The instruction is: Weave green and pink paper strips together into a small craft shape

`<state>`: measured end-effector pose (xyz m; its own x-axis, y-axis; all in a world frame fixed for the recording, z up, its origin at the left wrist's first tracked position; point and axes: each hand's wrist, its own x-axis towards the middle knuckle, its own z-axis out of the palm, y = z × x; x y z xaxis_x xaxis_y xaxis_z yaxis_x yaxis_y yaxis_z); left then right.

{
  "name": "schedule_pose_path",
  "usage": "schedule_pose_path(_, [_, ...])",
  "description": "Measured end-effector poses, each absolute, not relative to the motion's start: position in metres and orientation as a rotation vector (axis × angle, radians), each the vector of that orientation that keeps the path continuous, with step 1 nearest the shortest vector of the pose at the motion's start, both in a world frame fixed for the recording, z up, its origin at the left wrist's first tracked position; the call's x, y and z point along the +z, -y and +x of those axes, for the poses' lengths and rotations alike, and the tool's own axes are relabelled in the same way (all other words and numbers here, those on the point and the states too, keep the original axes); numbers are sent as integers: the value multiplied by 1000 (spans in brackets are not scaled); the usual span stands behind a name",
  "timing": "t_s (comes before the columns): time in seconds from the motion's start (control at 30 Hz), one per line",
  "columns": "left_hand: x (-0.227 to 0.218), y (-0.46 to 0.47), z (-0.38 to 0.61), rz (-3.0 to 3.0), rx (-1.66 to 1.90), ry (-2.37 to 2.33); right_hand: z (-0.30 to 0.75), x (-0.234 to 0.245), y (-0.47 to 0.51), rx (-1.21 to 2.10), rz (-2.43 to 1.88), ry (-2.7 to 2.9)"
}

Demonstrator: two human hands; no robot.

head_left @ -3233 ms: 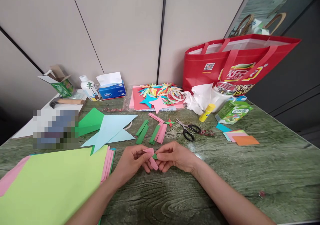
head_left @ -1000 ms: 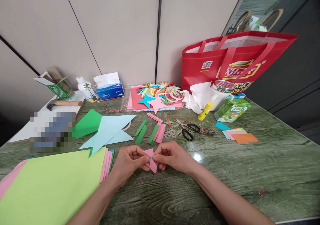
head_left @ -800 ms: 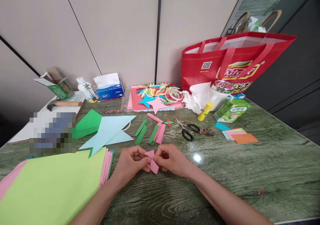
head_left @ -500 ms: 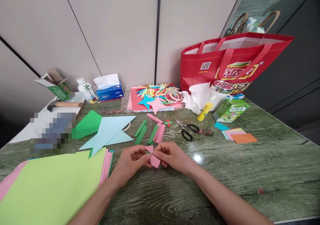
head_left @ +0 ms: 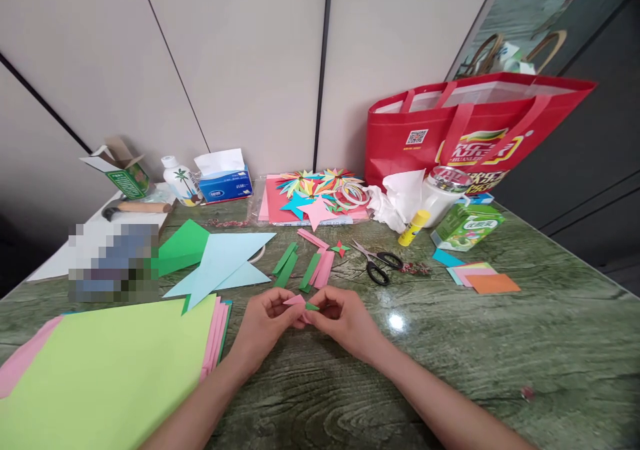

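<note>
Between my two hands, just above the table, is a small folded pink and green paper piece (head_left: 296,300). My left hand (head_left: 270,320) pinches its pink side, thumb pressed against the fingers. From the right, my right hand (head_left: 340,313) grips it near a green tip, fingers curled. Much of the paper is hidden behind the fingertips. Beyond the hands lie green paper strips (head_left: 286,270) and pink paper strips (head_left: 325,267). A small red and green paper star (head_left: 340,249) sits beside black-handled scissors (head_left: 377,263).
At left are a yellow-green paper stack (head_left: 115,370) and a large light blue paper star (head_left: 220,263). A yellow glue stick (head_left: 414,228), green carton (head_left: 469,226), red bag (head_left: 415,143) and coloured paper pieces (head_left: 493,283) stand or lie on the right. A tissue box (head_left: 225,185) is at the back.
The paper between my hands has turned; its broad pink faces are less visible and a green tip now shows at my right fingers. The view has shifted slightly.
</note>
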<state>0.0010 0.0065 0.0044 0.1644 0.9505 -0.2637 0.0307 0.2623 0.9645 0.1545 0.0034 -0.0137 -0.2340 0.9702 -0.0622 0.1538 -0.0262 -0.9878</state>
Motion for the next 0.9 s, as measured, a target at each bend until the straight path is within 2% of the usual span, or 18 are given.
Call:
schedule_pose_path(0.23, [3,-3,2,1068,772,-1084,159,-18,2,447,-1082,1769])
schedule_pose_path(0.33, [5,-3,2,1033,814,-1033,158,-24,4,282,-982,1922])
schedule_pose_path(0.53, [6,-8,-5,887,804,-1048,157,-25,4,384,-918,1976])
schedule_pose_path(0.9, [9,-11,-9,942,846,-1081,164,-12,-5,929,-875,1842])
